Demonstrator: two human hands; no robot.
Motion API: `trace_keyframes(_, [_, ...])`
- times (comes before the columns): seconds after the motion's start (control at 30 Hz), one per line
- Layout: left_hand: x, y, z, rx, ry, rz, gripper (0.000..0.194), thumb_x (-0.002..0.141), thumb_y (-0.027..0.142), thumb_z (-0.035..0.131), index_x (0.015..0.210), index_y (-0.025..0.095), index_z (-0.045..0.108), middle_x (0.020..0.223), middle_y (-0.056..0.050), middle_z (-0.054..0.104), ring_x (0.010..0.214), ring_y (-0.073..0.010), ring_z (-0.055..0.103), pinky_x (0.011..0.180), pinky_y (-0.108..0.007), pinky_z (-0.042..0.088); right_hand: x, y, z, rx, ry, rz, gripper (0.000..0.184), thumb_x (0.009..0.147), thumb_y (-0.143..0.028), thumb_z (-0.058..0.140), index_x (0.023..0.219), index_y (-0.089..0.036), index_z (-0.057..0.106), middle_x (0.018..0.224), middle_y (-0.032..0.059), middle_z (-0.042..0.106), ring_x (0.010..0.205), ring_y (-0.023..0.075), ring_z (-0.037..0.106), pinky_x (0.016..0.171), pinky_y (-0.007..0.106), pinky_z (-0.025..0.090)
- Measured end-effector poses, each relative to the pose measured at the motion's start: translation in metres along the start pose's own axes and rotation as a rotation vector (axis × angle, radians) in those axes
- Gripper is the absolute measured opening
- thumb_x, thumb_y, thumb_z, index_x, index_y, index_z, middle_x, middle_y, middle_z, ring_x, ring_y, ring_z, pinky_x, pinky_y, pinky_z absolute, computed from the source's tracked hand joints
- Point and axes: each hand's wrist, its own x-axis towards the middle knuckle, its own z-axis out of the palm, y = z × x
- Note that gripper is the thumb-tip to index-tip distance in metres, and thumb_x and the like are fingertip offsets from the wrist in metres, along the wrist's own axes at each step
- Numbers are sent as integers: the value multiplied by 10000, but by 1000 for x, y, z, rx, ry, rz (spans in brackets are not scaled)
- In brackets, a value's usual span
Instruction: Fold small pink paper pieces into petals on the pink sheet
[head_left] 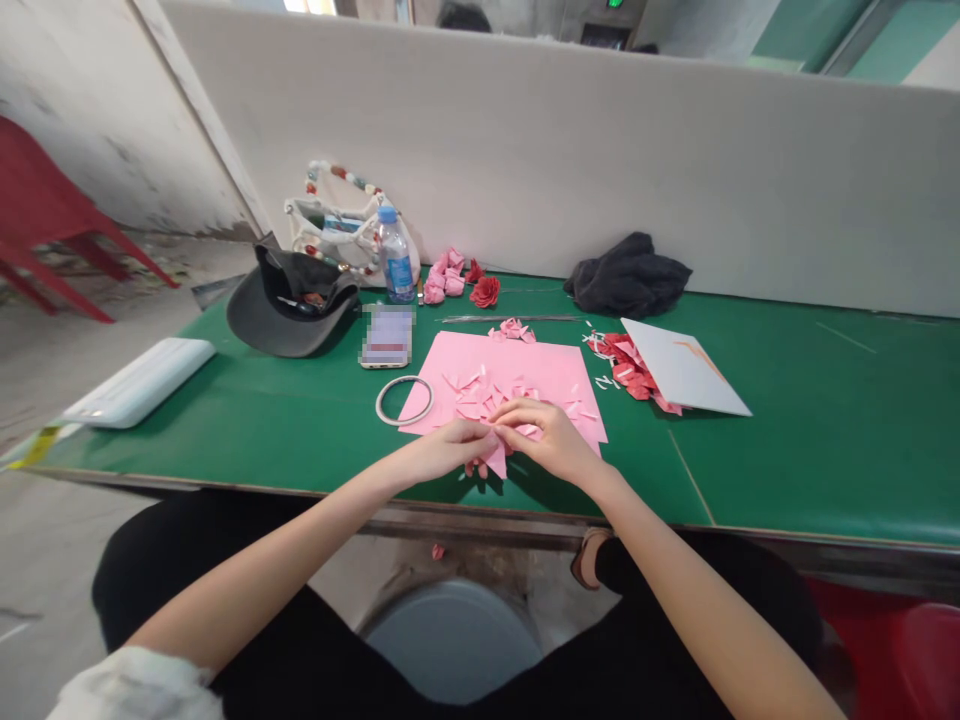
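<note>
My left hand (463, 446) and my right hand (541, 436) meet at the table's near side, fingers pinched on a small pink paper piece (496, 461) between them. Its pointed corner hangs below my fingertips. Just beyond, several cut pink paper pieces (480, 397), some with pale strips, lie on a pink paper sheet (517, 358). A roll of tape (405, 401) rests at the sheet's left edge, partly on it. Past the far edge sits a small pile of folded pink pieces (513, 330). My fingers partly hide the held paper.
Left on the green table (300, 430) are a white device (142, 383), a cap (292, 305), a phone (388, 336), a bottle (396, 258) and a bag (337, 230). Pink paper flowers (444, 277) and a red one (486, 291) stand behind. At right, a white card (682, 365) covers red scraps (634, 372).
</note>
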Motion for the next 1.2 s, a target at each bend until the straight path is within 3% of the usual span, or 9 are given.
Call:
trace_keyframes(0.4, [0, 1, -2, 9, -29, -6, 362, 888, 425, 464, 943, 109, 632, 681, -5, 560, 653, -131, 581, 577, -227, 437, 0, 0, 0, 62, 8, 59, 139, 837, -200, 558, 813, -178, 693, 909, 55, 681, 867, 154, 631, 764, 270, 509])
trace_keyframes(0.73, [-2, 6, -1, 57, 0, 12, 313, 883, 391, 466, 750, 126, 568, 656, 8, 545, 605, -107, 540, 561, -219, 427, 0, 9, 10, 285, 66, 234, 174, 779, -324, 644, 799, -179, 736, 852, 63, 682, 759, 158, 633, 659, 266, 526])
trace_keyframes(1.2, [-2, 4, -3, 85, 18, 23, 309, 886, 397, 457, 821, 124, 587, 662, 16, 517, 619, -114, 566, 557, -217, 430, 0, 6, 16, 383, 115, 272, 176, 711, -359, 721, 741, -185, 732, 829, 50, 680, 659, 136, 614, 607, 272, 532])
